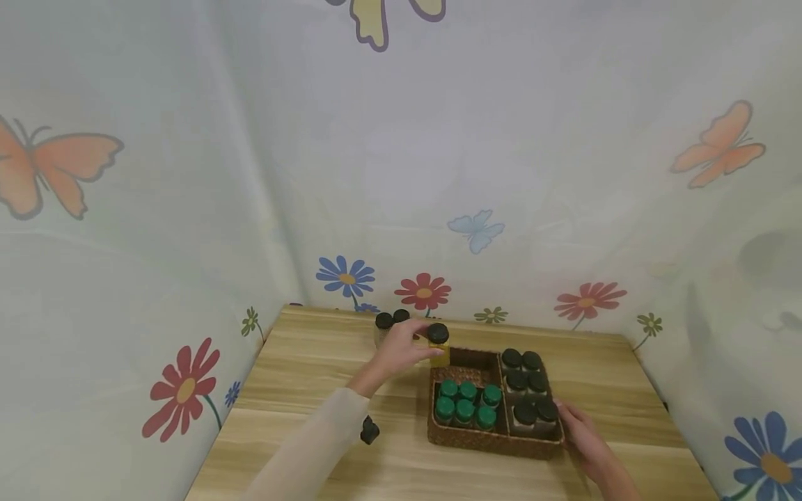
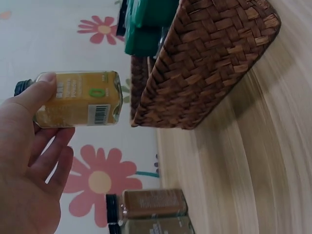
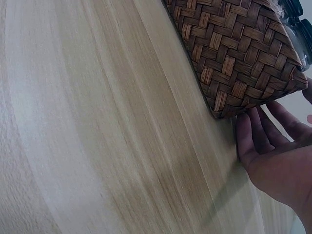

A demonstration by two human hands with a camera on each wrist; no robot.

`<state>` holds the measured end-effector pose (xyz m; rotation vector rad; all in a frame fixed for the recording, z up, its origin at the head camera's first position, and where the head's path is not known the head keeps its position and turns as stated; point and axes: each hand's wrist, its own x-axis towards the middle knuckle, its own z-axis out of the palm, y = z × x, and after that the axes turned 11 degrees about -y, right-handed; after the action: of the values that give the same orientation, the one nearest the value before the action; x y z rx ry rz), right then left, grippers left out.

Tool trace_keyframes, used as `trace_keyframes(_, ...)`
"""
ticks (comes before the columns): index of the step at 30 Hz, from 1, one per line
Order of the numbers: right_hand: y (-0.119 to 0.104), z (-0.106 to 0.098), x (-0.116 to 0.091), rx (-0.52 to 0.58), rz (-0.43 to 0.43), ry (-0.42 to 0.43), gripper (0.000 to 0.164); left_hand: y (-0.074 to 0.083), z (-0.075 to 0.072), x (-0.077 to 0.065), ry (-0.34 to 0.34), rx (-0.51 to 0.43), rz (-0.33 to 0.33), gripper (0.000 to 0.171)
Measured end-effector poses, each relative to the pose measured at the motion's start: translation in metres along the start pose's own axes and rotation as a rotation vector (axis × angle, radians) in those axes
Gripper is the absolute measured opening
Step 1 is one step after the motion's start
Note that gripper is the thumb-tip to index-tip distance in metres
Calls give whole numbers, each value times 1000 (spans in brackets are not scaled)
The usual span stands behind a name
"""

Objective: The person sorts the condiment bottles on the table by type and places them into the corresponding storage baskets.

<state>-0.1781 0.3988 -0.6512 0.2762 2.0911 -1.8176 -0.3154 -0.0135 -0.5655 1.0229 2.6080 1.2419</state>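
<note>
My left hand (image 1: 397, 348) pinches a glass spice jar (image 2: 80, 100) of yellow powder by its upper part, thumb on one side and fingers on the other. In the head view this black-capped jar is held over the back left compartment of a brown woven basket (image 1: 470, 440). Several green-capped jars (image 1: 465, 409) fill the front left compartment. Several black-capped jars (image 1: 525, 415) stand along the right one. At the basket's right side is my right hand (image 1: 585, 442), its fingers (image 3: 246, 131) extended against the wall near a corner.
Two black-capped spice jars (image 2: 153, 204) stand on the wooden table (image 1: 326, 348) behind my left hand. A small dark object (image 1: 370, 430) lies left of the basket, beside my left sleeve. A curtain (image 1: 401, 174) with flowers and butterflies hangs around the table.
</note>
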Motion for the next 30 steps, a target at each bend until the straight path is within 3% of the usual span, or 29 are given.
trace_keyframes(6,-2,-3,2,24,24,-16,80,-1,18,15,-35,57,32,59)
trace_keyframes(10,-1,-1,2,19,13,-11,86,-4,29,19,-74,115,33,56)
trace_keyframes(18,0,2,3,15,-24,16,89,-17,41,20,-68,175,6,53)
trace_keyframes(27,-1,6,0,9,-57,69,68,-29,50,19,-87,188,-18,52)
trace_keyframes(30,-1,6,0,-17,-55,74,70,-31,53,19,-75,208,-7,52)
